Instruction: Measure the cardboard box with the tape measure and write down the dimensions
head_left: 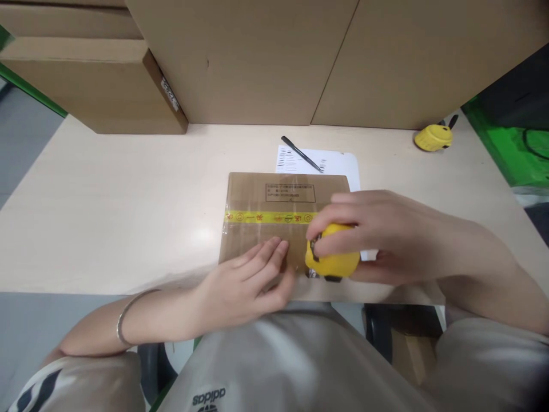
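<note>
A small flat cardboard box [257, 197] lies on the pale table [107, 200], sealed across its middle with a strip of yellow printed tape [266, 217]. My left hand [244, 283] rests flat on the box's near edge, fingers stretched out, a thin bracelet on the wrist. My right hand [386, 234] is wrapped round a yellow tape measure [332, 260], held at the box's near right corner.
A printed sheet [330, 163] with a black pen [301, 153] on it lies behind the box. A second yellow tape measure [433, 137] sits at the far right. Large cardboard boxes [240, 57] stand along the back edge. A green bin [510, 143] stands right.
</note>
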The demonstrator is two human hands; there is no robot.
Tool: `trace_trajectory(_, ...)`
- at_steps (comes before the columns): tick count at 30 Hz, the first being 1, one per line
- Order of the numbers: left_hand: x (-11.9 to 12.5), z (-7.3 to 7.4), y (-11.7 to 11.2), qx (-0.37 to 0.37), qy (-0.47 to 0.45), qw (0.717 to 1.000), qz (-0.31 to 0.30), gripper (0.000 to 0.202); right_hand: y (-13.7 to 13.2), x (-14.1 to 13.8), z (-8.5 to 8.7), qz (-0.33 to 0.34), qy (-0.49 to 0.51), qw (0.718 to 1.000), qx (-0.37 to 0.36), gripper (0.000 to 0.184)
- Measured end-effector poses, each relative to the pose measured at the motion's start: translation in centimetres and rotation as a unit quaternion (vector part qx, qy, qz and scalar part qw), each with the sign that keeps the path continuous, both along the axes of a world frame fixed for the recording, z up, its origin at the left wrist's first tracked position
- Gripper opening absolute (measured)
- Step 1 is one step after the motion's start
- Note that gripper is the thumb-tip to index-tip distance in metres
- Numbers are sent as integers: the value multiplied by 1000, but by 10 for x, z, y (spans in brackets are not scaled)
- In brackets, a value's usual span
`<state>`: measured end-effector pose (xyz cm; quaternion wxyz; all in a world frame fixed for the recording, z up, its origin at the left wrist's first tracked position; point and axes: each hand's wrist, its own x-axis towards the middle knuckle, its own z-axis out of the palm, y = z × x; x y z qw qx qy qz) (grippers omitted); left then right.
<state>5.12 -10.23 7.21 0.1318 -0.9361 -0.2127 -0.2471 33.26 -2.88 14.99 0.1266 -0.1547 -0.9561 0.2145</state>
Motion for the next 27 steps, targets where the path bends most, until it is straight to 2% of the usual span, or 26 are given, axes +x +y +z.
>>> trace_trajectory(3,3,4,-2,8,74,997,11,53,24,0,2,18,7,998,-53,29)
trace_trajectory(7,5,7,-6,-11,122,992,33,69,63,0,4,30,-7,995,-91,30)
trace_trajectory(11,4,4,-7,-24,123,992,30,78,105,2,5,-62,-16,992,-106,18)
trace_trajectory(15,4,3,-6,-22,123,992,23,79,136,3,-1,-132,-11,980,-146,21)
trace_trajectory(22,5,4,-7,-43,106,993,32,83,151,0,-12,-153,-14,975,-161,15)
trace_trajectory(24,6,3,-8,-45,102,993,35,80,151,-1,-12,-144,-26,976,-163,16)
trace_trajectory(27,6,2,-8,-43,98,994,36,78,144,0,-3,-146,-23,981,-127,17)
